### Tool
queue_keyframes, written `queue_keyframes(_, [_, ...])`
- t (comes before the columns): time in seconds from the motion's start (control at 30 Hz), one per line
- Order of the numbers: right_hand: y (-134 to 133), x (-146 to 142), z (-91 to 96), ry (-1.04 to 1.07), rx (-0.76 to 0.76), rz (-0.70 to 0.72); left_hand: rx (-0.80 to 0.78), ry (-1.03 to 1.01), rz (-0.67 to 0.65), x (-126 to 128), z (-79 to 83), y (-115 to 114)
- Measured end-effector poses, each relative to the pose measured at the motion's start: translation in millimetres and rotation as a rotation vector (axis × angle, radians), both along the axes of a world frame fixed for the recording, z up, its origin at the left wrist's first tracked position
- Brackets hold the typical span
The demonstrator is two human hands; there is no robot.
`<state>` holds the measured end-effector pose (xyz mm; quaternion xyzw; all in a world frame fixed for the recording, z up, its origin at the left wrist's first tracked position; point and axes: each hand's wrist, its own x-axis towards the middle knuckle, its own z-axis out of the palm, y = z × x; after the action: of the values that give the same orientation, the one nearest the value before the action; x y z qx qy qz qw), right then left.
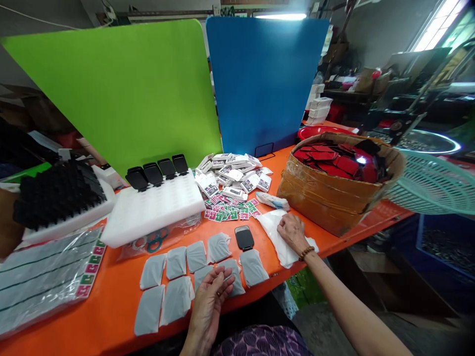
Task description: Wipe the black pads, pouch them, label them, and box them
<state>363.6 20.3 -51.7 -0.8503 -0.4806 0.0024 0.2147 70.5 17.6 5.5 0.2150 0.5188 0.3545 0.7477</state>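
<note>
Across the top of the frame, a bright green panel and a blue panel close off the far side of the orange worktop. At centre lie a heap of small white printed boxes and scattered pink-and-green square cards. A white foam block sits left of them; right of centre, a brown cardboard box filled with red and black flat pieces stands just beyond the right hand.

That hand rests on a white cloth, fingers bent; whether it grips the cloth is unclear. The left hand, lower centre, is half-curled over grey fabric pouches laid in rows; I cannot tell if it holds anything. A black rounded-rectangle piece lies between the hands.
</note>
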Motion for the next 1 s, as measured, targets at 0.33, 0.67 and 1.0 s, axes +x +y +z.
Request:
queue_keyframes(0.33, [-50.2, -51.5, 52.3, 0.109, 0.617, 0.167, 0.172, 0.006, -0.199, 14.4, 7.0, 0.7])
queue_keyframes(0.67, [-58.3, -152.1, 64.3, 0.196, 0.633, 0.473, 0.483, 0.064, -0.258, 12.8, 30.1, 9.1])
queue_keyframes(1.0, [-58.1, -141.8, 64.9, 0.787, 0.451, 0.469, 0.616, 0.148, -0.38, -8.3, 38.4, 2.5])
